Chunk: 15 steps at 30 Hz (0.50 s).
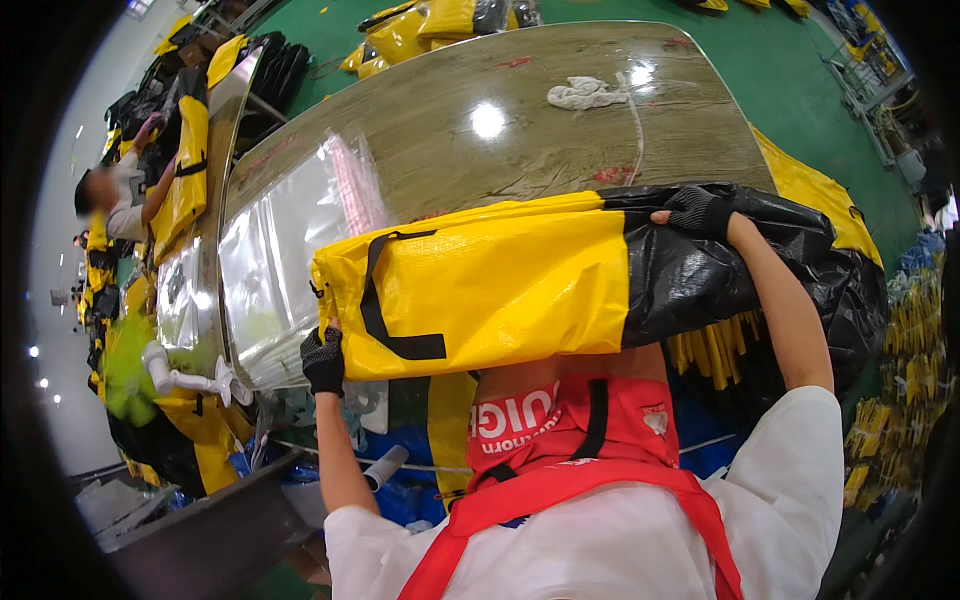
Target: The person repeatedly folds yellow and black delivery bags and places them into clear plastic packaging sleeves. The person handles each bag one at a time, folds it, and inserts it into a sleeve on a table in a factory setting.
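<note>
A long yellow and black bag [500, 290] of shiny woven plastic lies folded across the near part of the table, with a black strap on its yellow left part. My left hand [322, 360], in a black fingerless glove, grips the bag's near left corner; some of its fingers are hidden by the fabric. On the black right part, my right hand [700, 212], gloved the same way, is closed on the upper edge, thumb pointing left. Clear plastic bags [270, 255] lie flat beside the yellow end, partly under it.
A white cloth [585, 93] lies on the far side of the brown table [450, 140]. At the left, a small fan [130, 370] with a blurred green head stands near my left arm. Another person [125, 205] handles similar bags. More yellow bags [430, 30] are piled beyond the table.
</note>
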Each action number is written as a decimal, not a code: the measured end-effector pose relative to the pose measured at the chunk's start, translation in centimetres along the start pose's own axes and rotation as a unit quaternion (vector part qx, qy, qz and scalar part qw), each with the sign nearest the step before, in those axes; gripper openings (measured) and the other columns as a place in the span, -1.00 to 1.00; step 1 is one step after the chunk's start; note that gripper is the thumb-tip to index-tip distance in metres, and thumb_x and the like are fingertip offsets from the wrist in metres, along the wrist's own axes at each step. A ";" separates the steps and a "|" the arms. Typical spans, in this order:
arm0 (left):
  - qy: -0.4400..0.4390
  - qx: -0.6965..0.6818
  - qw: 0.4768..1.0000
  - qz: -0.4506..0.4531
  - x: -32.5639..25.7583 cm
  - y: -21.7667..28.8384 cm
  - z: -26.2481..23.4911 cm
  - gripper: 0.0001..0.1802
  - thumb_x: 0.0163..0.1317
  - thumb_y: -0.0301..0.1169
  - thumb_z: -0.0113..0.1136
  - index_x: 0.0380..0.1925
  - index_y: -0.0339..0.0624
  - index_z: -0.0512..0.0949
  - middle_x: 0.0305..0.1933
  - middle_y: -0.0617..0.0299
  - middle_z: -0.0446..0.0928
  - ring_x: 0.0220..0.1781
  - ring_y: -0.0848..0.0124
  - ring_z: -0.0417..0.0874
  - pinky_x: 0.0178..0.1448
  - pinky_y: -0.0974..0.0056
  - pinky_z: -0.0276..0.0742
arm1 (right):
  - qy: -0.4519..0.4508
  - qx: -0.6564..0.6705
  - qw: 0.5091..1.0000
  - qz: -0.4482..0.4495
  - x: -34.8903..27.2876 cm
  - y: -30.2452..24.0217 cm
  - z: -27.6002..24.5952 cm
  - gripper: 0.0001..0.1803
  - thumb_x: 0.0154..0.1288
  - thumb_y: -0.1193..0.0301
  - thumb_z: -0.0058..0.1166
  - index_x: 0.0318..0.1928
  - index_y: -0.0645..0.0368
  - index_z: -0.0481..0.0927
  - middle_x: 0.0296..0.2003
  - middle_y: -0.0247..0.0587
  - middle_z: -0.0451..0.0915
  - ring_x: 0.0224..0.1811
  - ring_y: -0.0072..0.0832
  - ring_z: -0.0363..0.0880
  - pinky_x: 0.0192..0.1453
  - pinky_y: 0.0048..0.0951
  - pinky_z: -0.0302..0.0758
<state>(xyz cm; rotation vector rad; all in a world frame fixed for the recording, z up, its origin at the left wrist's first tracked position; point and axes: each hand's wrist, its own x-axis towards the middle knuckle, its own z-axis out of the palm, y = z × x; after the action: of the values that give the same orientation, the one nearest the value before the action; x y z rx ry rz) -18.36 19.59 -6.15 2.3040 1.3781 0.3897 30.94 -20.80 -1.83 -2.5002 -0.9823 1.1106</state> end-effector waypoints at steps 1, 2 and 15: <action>0.001 0.060 0.998 -0.002 0.8 -1.0 0.9 -0.57 0.22 -0.04 0.09 -0.33 -0.25 0.53 -0.44 -0.06 0.54 -0.32 -0.01 0.55 -0.21 0.10 0.43 | 0.033 -0.012 0.998 -0.058 -0.3 -1.2 0.0 -0.40 0.14 -0.11 0.07 -0.29 0.28 0.64 -0.30 -0.01 0.63 -0.24 -0.19 0.59 -0.11 -0.34 0.46; 0.232 0.161 0.956 0.076 0.4 -4.6 3.0 -0.53 0.20 0.02 0.08 -0.28 -0.22 0.50 -0.38 -0.08 0.55 -0.31 -0.04 0.55 -0.23 0.06 0.42 | -0.018 -0.040 0.998 -0.034 0.4 -1.8 0.0 -0.40 0.14 -0.11 0.05 -0.25 0.26 0.63 -0.26 0.02 0.62 -0.21 -0.15 0.58 -0.08 -0.32 0.45; -0.061 0.235 0.855 0.458 -0.9 17.4 7.6 -0.22 0.03 0.06 0.06 0.25 -0.04 0.25 0.40 0.06 0.09 0.44 0.03 -0.01 0.41 -0.22 -0.38 | 0.388 -0.180 0.904 0.018 -15.3 -3.0 -5.3 -0.32 -0.03 -0.11 0.17 -0.12 0.26 0.57 -0.16 0.06 0.58 -0.06 -0.07 0.53 0.04 -0.21 0.42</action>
<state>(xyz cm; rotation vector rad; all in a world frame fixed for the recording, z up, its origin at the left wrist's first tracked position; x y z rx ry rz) -2.13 9.93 -4.26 3.2246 0.2097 0.1634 25.83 -28.37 11.87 -2.8383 -0.9318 -0.1405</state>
